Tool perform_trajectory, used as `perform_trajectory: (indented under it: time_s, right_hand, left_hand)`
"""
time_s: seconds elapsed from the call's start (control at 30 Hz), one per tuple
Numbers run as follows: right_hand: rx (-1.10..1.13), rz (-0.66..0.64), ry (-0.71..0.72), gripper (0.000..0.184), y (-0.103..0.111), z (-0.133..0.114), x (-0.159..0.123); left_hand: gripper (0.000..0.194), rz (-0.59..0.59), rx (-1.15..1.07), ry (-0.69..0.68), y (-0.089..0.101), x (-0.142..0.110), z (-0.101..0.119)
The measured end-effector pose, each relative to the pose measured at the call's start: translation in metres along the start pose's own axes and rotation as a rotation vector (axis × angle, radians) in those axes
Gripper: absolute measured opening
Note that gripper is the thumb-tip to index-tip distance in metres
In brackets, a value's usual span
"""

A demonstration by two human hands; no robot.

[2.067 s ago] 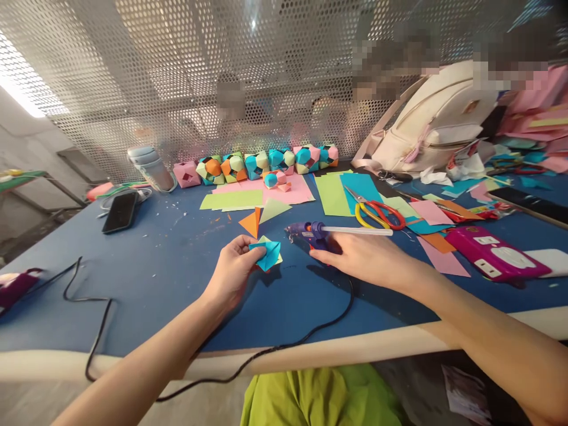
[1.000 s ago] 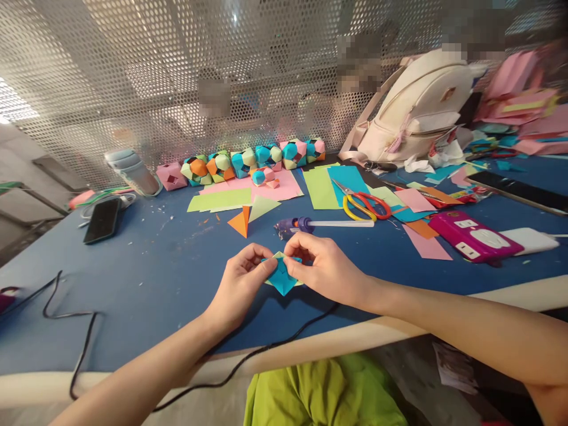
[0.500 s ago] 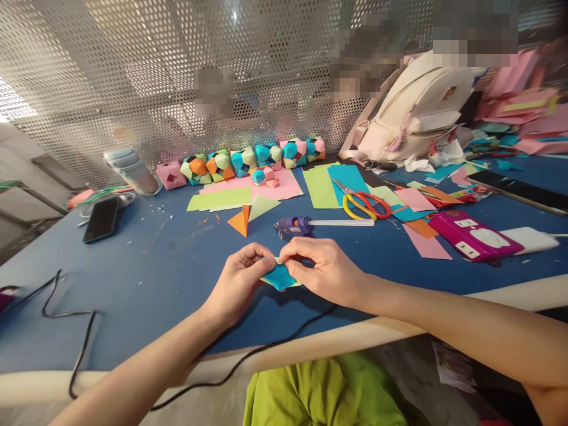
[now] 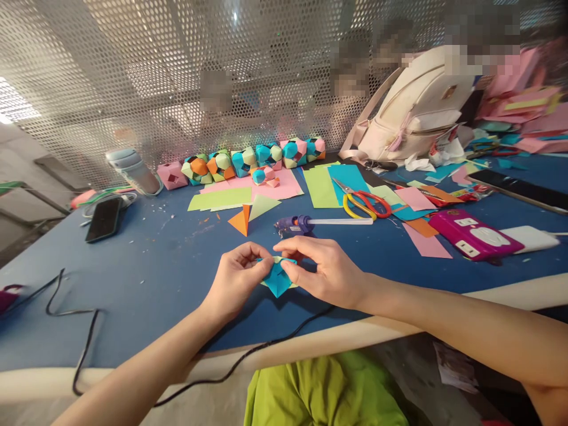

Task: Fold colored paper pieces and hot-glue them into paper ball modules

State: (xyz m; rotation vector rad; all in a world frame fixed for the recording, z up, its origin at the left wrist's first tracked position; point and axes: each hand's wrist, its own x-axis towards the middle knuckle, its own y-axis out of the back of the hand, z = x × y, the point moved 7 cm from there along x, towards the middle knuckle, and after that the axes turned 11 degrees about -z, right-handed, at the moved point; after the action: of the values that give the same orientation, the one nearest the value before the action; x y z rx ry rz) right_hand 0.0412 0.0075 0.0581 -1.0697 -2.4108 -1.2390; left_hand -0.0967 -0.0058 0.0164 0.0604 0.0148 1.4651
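A small piece of folded blue and light green paper (image 4: 277,281) is held just above the table's near side, its blue corner pointing toward me. My left hand (image 4: 239,273) pinches its left side between thumb and fingers. On the right side, the thumb of my right hand (image 4: 326,269) presses the blue face, while the index finger reaches over the upper edge, a little apart from the thumb. The fingers beneath the paper are hidden. Just beyond my hands lies a purple glue gun (image 4: 293,226) with a white glue stick in its back.
Behind the glue gun are an orange folded piece (image 4: 240,221), paper sheets (image 4: 319,188) and scissors (image 4: 361,201). Several folded paper balls (image 4: 244,161) line the mesh screen. A phone (image 4: 103,220), bottle (image 4: 133,171), backpack (image 4: 410,112) and magenta case (image 4: 473,236) surround the workspace. A black cord (image 4: 239,367) crosses the front edge.
The paper's blue corner now points down more sharply and more blue shows. My right index finger has lifted from the paper and moved slightly left; my left hand keeps its pinch.
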Motion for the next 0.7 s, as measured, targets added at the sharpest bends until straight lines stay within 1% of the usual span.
perform_trajectory:
  time_s: [0.07, 0.1, 0.17, 0.3, 0.37, 0.43, 0.53, 0.6, 0.7]
  right_hand:
    - [-0.019, 0.001, -0.048, 0.006, 0.000, 0.003, 0.001]
    - [-0.038, -0.001, -0.049, 0.009, -0.001, 0.003, 0.002]
    - [-0.093, -0.002, -0.009, 0.015, -0.001, 0.001, 0.002]
    - [-0.269, -0.022, 0.115, 0.017, -0.005, -0.006, -0.001]
    - [-0.309, -0.040, 0.150, 0.018, -0.006, -0.008, -0.003]
    - [-0.269, -0.037, 0.140, 0.016, -0.004, -0.008, -0.003]
    - [-0.181, -0.014, 0.065, 0.007, 0.000, -0.005, -0.001]
    - [-0.183, 0.006, 0.044, 0.007, 0.001, -0.003, -0.001]
    - [-0.285, 0.006, 0.116, 0.016, -0.002, -0.006, -0.002]
  left_hand:
    - [0.017, 0.009, 0.087, -0.028, 0.001, -0.002, 0.004]
    - [0.017, 0.011, 0.135, -0.039, 0.000, -0.003, 0.006]
    - [0.015, 0.001, 0.214, -0.055, -0.002, -0.004, 0.009]
    - [0.007, -0.049, 0.351, -0.086, -0.010, -0.006, 0.014]
    - [0.008, -0.059, 0.416, -0.111, -0.012, -0.007, 0.017]
    - [0.012, -0.038, 0.434, -0.127, -0.010, -0.008, 0.018]
    - [0.013, 0.021, 0.385, -0.114, -0.004, -0.008, 0.017]
    - [0.013, 0.035, 0.361, -0.096, -0.003, -0.007, 0.015]
    - [0.010, -0.014, 0.365, -0.055, -0.008, -0.006, 0.012]
